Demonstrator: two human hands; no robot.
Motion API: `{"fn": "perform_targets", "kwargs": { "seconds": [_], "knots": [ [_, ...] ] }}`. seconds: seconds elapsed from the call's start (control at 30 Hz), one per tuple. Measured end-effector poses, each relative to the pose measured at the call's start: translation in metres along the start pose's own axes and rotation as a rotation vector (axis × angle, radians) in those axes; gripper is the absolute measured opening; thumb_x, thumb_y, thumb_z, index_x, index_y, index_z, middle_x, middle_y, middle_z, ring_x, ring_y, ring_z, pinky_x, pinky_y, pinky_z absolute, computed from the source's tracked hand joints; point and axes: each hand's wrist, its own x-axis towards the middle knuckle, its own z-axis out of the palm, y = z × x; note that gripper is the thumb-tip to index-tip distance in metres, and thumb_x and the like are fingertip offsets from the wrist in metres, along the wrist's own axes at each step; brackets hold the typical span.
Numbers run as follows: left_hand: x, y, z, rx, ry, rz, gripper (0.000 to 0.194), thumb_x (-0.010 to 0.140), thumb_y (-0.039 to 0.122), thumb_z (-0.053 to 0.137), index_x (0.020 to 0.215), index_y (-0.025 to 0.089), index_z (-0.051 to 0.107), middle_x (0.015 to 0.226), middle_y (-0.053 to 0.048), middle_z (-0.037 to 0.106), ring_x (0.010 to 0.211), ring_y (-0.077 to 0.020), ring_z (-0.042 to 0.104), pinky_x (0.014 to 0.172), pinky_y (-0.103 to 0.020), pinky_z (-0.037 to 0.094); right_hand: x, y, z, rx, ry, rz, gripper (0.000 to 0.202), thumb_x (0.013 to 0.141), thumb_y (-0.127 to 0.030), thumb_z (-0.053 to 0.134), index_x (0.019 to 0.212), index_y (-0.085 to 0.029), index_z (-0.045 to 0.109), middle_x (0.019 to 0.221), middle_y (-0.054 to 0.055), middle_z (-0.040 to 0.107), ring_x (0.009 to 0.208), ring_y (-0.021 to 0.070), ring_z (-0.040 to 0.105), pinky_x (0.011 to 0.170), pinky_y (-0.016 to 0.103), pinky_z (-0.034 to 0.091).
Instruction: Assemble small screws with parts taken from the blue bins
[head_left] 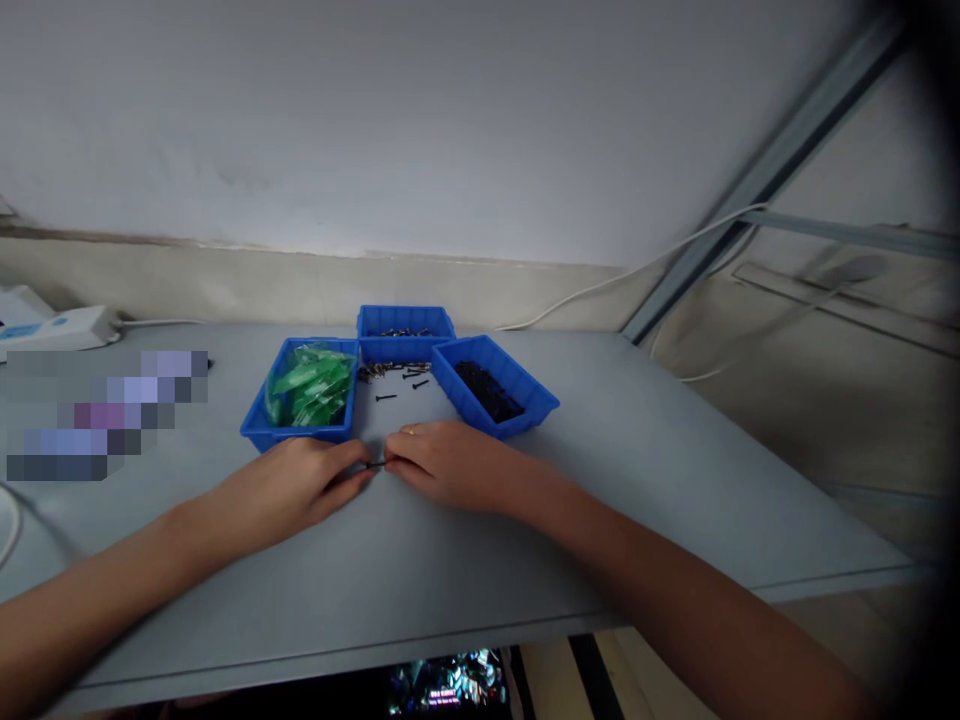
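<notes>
A thin dark screw (376, 464) spans the small gap between my two hands, just above the grey table. My left hand (315, 478) pinches one end of it between thumb and fingers. At the other end, the fingers of my right hand (435, 462), which wears a ring, are closed; what else may be inside them is hidden. Beyond my hands lie loose dark screws (385, 398) and a small heap of brassy and dark screws (382, 371). The blue bin (255, 432) by my left hand holds green pieces in clear plastic (313, 385).
Behind my right hand, a tilted blue bin (541, 405) holds black pieces (489, 392). A third blue bin (405, 348) with small metal parts stands at the back. A white power strip (64, 330) is far left; a metal frame (720, 230) and white cable (600, 285) are right.
</notes>
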Motion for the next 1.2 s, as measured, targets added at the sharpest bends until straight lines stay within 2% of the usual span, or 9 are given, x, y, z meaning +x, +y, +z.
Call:
{"fn": "perform_targets", "kwargs": {
  "seconds": [0.27, 0.7, 0.83, 1.03, 1.2],
  "knots": [
    [0.0001, -0.0025, 0.0013, -0.031, 0.038, 0.012, 0.026, 0.089, 0.031, 0.036, 0.094, 0.02, 0.058, 0.07, -0.001, 0.061, 0.062, -0.0135, 0.06, 0.053, -0.022, 0.038, 0.0016, -0.0012, -0.0045, 0.073, -0.042, 0.027, 0.013, 0.087, -0.023, 0.044, 0.079, -0.016, 0.053, 0.076, 0.002, 0.058, 0.069, 0.0126, 0.051, 0.063, 0.025, 0.035],
    [0.0021, -0.0019, 0.0077, -0.027, 0.014, -0.017, 0.027, 0.089, 0.034, 0.035, 0.079, 0.018, 0.054, 0.063, -0.001, 0.057, 0.057, -0.0133, 0.056, 0.052, -0.023, 0.036, 0.0039, -0.0084, -0.0068, 0.046, 0.07, 0.0, 0.016, 0.087, -0.023, 0.042, 0.077, -0.015, 0.053, 0.073, 0.002, 0.056, 0.068, 0.0125, 0.05, 0.062, 0.024, 0.033],
    [0.0029, -0.0021, 0.0074, -0.077, 0.003, -0.01, 0.024, 0.089, 0.033, 0.036, 0.084, 0.018, 0.055, 0.064, 0.0, 0.057, 0.057, -0.0122, 0.055, 0.051, -0.022, 0.036, 0.0025, -0.0061, -0.0083, 0.065, 0.054, 0.01, 0.013, 0.085, -0.02, 0.044, 0.076, -0.016, 0.053, 0.071, 0.0, 0.056, 0.066, 0.0115, 0.049, 0.06, 0.023, 0.032],
    [0.0019, 0.0012, 0.0005, -0.182, 0.084, -0.005, 0.019, 0.088, 0.032, 0.04, 0.09, 0.018, 0.051, 0.062, 0.004, 0.054, 0.055, -0.0097, 0.052, 0.049, -0.019, 0.035, 0.0016, 0.0005, -0.0083, 0.148, -0.013, 0.023, 0.012, 0.085, -0.02, 0.046, 0.077, -0.016, 0.055, 0.072, 0.0, 0.059, 0.066, 0.0111, 0.052, 0.061, 0.022, 0.034],
    [0.0022, 0.0034, -0.0002, -0.265, 0.141, 0.1, 0.016, 0.088, 0.03, 0.043, 0.087, 0.018, 0.054, 0.076, 0.001, 0.056, 0.067, -0.0106, 0.054, 0.059, -0.021, 0.041, 0.0046, -0.0008, -0.0033, 0.25, -0.044, 0.033, 0.017, 0.086, -0.02, 0.044, 0.077, -0.015, 0.057, 0.074, 0.002, 0.061, 0.068, 0.0115, 0.054, 0.063, 0.022, 0.036]
  ]
}}
